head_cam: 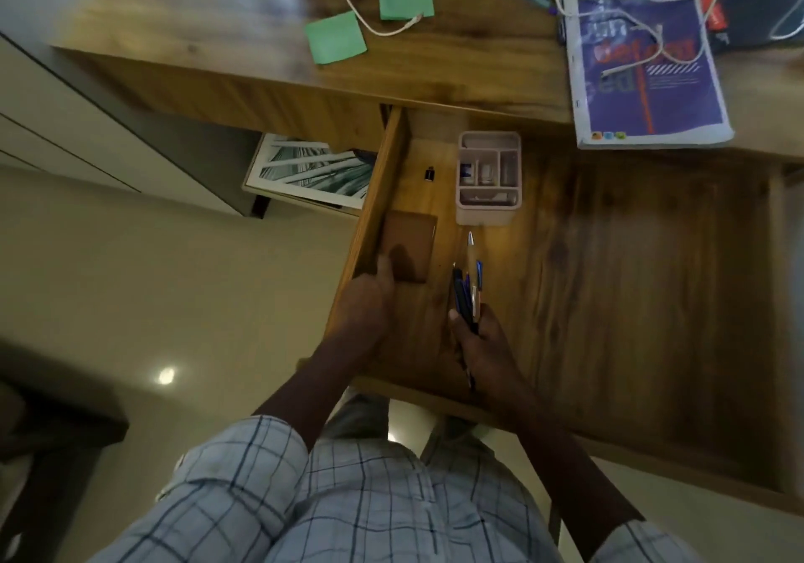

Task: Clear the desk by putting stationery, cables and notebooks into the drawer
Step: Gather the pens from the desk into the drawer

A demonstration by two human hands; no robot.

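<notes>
Right hand gripped a bunch of pens over the drawer — left hand, fingers loosely curled, touched a brown pad.

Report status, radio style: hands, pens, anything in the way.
Right hand gripping pens over open drawer. Left hand on brown notebook inside. Pink organizer ahead; drawer floor beside it bare.

Green sticky notes, purple notebook w/ orange lettering, white cable, pink organiser, brown wood-grain drawer, blue/black pens, plaid sleeves.
</notes>
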